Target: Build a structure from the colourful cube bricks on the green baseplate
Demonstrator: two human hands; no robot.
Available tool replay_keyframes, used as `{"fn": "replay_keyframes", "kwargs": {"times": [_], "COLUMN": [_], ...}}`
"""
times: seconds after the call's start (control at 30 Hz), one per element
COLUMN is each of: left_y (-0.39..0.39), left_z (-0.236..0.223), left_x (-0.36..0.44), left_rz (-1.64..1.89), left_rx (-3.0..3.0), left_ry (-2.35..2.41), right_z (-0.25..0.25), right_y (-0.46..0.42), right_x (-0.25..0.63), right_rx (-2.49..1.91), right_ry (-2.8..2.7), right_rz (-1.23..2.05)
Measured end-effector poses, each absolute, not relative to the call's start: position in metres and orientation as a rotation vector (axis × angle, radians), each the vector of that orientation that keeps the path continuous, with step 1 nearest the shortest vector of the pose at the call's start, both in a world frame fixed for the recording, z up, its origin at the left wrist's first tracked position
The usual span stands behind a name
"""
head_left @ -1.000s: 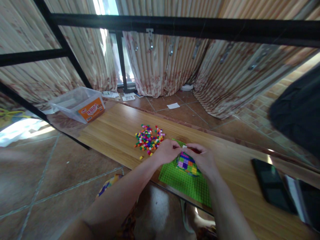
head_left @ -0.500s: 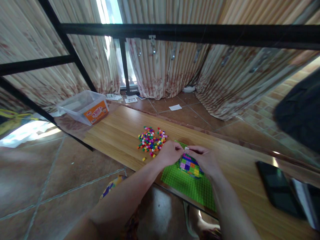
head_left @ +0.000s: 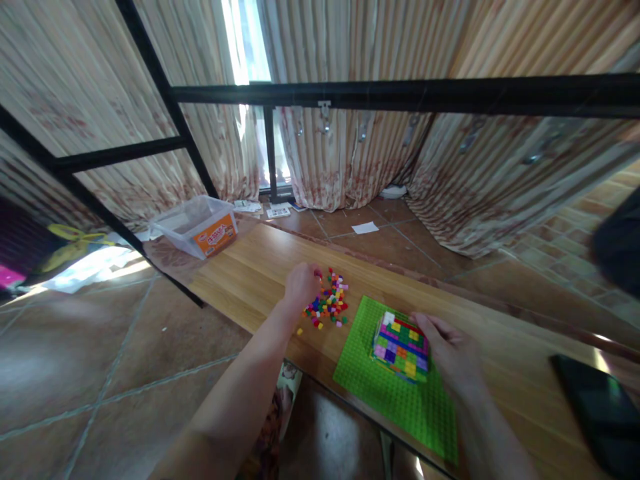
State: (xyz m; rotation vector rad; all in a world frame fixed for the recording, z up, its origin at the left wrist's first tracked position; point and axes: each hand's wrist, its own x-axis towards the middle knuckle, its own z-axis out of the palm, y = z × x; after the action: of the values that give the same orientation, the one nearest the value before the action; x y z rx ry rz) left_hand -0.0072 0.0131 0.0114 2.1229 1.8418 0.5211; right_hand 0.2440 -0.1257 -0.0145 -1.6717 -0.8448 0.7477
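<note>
A brick-built block (head_left: 400,348), many-coloured on top with a white brick (head_left: 389,319) at its far left corner, sits on a green studded baseplate (head_left: 385,403). At the block's right edge rests my right hand (head_left: 453,347), its fingers fairly straight and apart, the tips at or against the block's far right corner. My left hand (head_left: 301,285) is over the left side of a pile of small coloured bricks (head_left: 333,300). Its fingers are curled down and mostly hidden; whether a brick is between them I cannot make out.
The wooden table (head_left: 270,257) bears all this. A clear plastic tub (head_left: 195,227) with an orange label stands at its far left end. A dark tablet-like slab (head_left: 595,400) lies at the right. A black metal rail (head_left: 380,99) runs across in front of curtains.
My left hand has left the block's white corner and moved left to the brick pile. My right hand has drawn back to the block's right edge. The white brick stays on the corner.
</note>
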Motion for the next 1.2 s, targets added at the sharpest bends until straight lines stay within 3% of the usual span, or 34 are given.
{"fn": "replay_keyframes", "kwargs": {"times": [0.3,0.83,1.2], "left_y": [0.016,0.016,0.015], "left_z": [-0.014,-0.006,-0.011], "left_x": [0.023,0.001,0.021], "left_rz": [0.543,0.379,0.519], "left_rx": [2.513,2.422,2.51], "left_ry": [1.518,1.552,1.538], "right_z": [-0.014,-0.009,-0.01], "right_y": [-0.126,-0.128,-0.128], "right_x": [0.239,0.238,0.238], "right_rx": [-1.706,-1.733,-1.723], "right_ry": [-0.899,-0.945,-0.959], "right_rz": [0.759,0.773,0.782]}}
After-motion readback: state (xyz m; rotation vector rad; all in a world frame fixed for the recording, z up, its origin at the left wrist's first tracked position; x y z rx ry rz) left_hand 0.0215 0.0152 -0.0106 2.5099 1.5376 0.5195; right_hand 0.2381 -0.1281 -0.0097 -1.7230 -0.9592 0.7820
